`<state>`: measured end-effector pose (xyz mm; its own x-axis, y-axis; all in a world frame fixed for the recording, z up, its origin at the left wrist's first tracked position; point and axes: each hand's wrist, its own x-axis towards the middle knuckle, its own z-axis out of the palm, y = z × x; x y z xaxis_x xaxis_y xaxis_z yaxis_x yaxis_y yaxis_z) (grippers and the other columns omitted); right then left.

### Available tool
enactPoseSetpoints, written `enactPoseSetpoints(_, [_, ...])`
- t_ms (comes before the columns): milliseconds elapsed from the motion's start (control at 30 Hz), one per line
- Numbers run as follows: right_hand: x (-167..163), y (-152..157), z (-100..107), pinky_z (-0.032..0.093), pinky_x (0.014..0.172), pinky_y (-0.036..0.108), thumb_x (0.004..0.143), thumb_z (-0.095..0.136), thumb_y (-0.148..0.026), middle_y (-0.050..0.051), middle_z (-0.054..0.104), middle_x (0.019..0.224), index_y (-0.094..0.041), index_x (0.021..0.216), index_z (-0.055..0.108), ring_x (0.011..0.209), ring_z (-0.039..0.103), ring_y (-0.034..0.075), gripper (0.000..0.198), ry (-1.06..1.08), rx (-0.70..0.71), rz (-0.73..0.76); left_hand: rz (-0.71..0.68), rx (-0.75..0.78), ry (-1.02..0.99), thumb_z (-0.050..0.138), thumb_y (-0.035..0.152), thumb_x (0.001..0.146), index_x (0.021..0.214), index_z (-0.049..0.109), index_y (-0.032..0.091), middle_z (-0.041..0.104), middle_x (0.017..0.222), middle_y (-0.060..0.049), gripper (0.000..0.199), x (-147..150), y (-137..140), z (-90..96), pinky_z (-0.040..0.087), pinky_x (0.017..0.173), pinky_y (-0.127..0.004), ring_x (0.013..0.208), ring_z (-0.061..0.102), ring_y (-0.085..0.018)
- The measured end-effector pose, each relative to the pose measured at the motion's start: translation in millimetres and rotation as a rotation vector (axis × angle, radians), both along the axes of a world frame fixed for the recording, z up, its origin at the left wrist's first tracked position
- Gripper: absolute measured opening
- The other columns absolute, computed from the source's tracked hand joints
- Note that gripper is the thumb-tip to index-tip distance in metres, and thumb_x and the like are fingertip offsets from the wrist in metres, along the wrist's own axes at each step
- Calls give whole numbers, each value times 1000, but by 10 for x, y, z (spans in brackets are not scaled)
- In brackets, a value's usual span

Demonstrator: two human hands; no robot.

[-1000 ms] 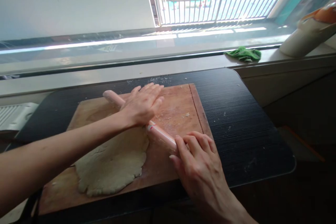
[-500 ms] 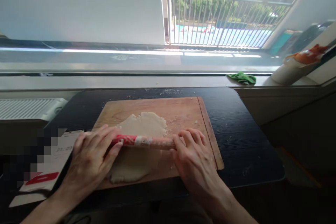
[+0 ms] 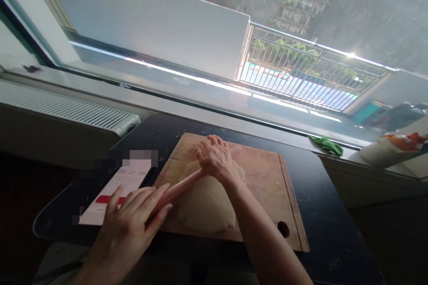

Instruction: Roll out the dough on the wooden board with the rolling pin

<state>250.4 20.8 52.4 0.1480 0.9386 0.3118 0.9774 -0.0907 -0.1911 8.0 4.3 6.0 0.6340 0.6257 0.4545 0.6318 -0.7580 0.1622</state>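
Observation:
A flattened sheet of pale dough [image 3: 205,207] lies on a wooden cutting board [image 3: 267,196], its edge cracked in places. Slantwise across the dough runs a rolling pin [image 3: 183,185], from near left to far right. My left hand [image 3: 129,218] grips its near end, with the pin between thumb and fingers and the index finger lifted. Over the far end, my right hand [image 3: 216,158] is closed on the pin, and my right forearm passes above the dough's right side. Part of the dough is hidden under that hand and arm.
Left of the board, a phone-like screen [image 3: 115,182] shows timer digits on the dark table [image 3: 324,213]. A radiator [image 3: 76,109] is beyond the table's left end. On the windowsill lie a green cloth [image 3: 326,144] and a pale container [image 3: 381,153]. The board has a round hole [image 3: 283,229].
The rolling pin has swung from lying crosswise to a diagonal. My right hand has moved to the far side and my left hand nearer. The camera view has tilted.

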Motion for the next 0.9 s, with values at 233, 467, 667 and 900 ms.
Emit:
enactPoseSetpoints(233, [-202,-701,-37,22,115,42,97,37,-39,9,42,146,-18,133,48,138,32,24,43,19,-35,71,-129,-56,-233,62,30,84,128,50,28,64,111,-4,46,50,-93,-134,35,107,-48,110,57,-23])
enactPoseSetpoints(467, [-272,45,28,31,110,38,95,40,-40,6,44,144,-21,127,52,136,34,22,39,58,-115,73,-20,-38,-299,62,33,85,123,55,23,64,108,-5,40,66,0,-115,33,107,-53,110,56,-25])
enactPoseSetpoints(667, [-331,104,24,32,110,38,94,42,-42,8,42,145,-18,125,53,138,31,23,40,49,-101,36,13,-33,-314,62,29,84,124,56,24,65,106,-5,40,119,-123,-62,31,108,-52,110,56,-24])
enactPoseSetpoints(900, [-91,-1279,-224,27,111,45,95,44,-31,9,49,139,-18,136,44,135,35,26,43,-102,78,10,-18,-78,-394,60,22,86,120,60,31,67,104,0,35,211,-264,32,26,113,-51,113,56,-21])
